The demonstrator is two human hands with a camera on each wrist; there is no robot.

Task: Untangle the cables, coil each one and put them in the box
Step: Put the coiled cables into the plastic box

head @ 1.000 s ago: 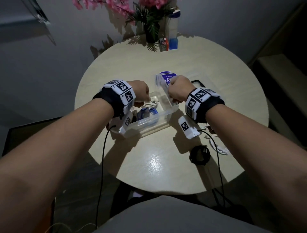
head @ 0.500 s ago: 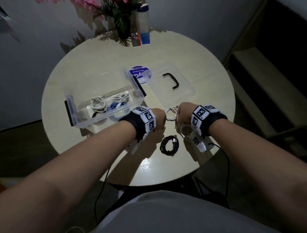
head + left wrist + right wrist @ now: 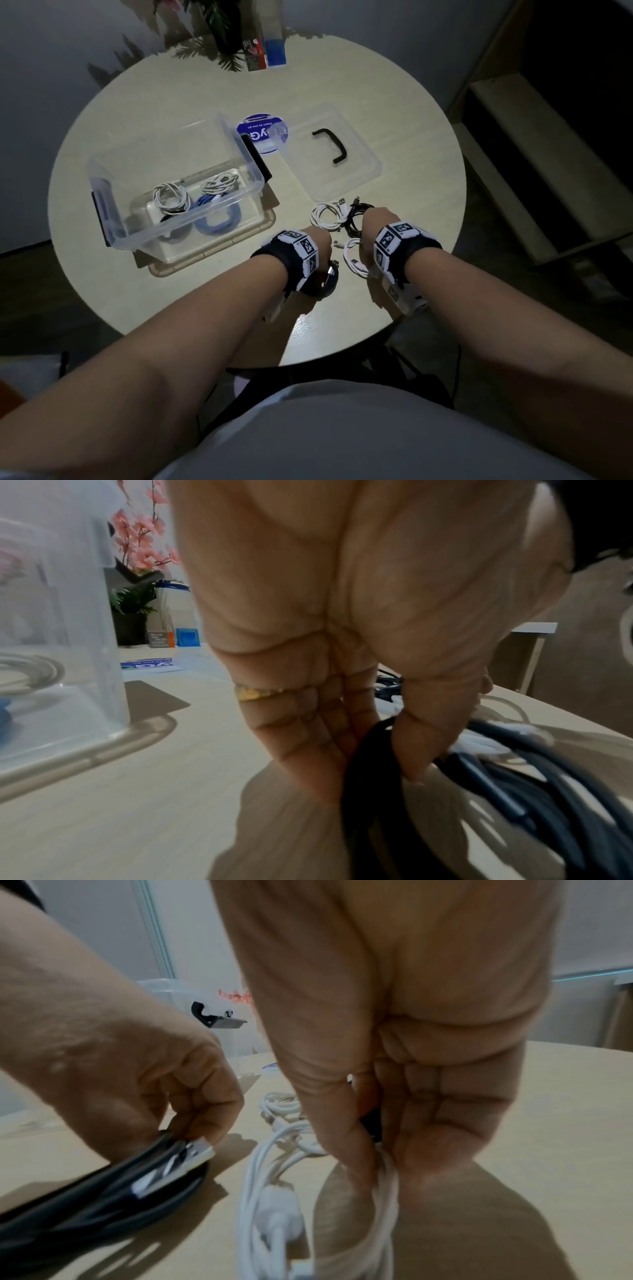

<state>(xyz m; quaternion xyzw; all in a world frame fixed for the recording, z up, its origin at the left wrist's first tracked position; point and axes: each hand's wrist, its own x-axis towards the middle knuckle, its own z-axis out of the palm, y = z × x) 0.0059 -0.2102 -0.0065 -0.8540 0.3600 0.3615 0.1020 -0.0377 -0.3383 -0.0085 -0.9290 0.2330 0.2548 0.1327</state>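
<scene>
A clear plastic box (image 3: 113, 205) stands on the left of the round table and holds several coiled white and blue cables (image 3: 205, 202). My left hand (image 3: 322, 243) pinches a coiled black cable (image 3: 329, 279) near the front edge; the left wrist view shows thumb and fingers (image 3: 377, 764) closed on that black coil (image 3: 496, 791). My right hand (image 3: 375, 226) pinches a white cable (image 3: 352, 260), seen between thumb and fingers (image 3: 380, 1175) in the right wrist view, its loops (image 3: 267, 1191) hanging to the table. Another white coil (image 3: 325, 216) and a black cable (image 3: 358, 210) lie just beyond the hands.
The box's clear lid (image 3: 363, 171) with a black handle (image 3: 330, 144) lies right of the box. A blue round sticker (image 3: 260, 132) sits between them. A plant pot (image 3: 222, 31) and small boxes (image 3: 267, 51) stand at the far edge. A step (image 3: 534, 154) is on the right.
Both hands left the box and came to the loose cables at the front right. The left hand took hold of the black coil, the right hand the white cable.
</scene>
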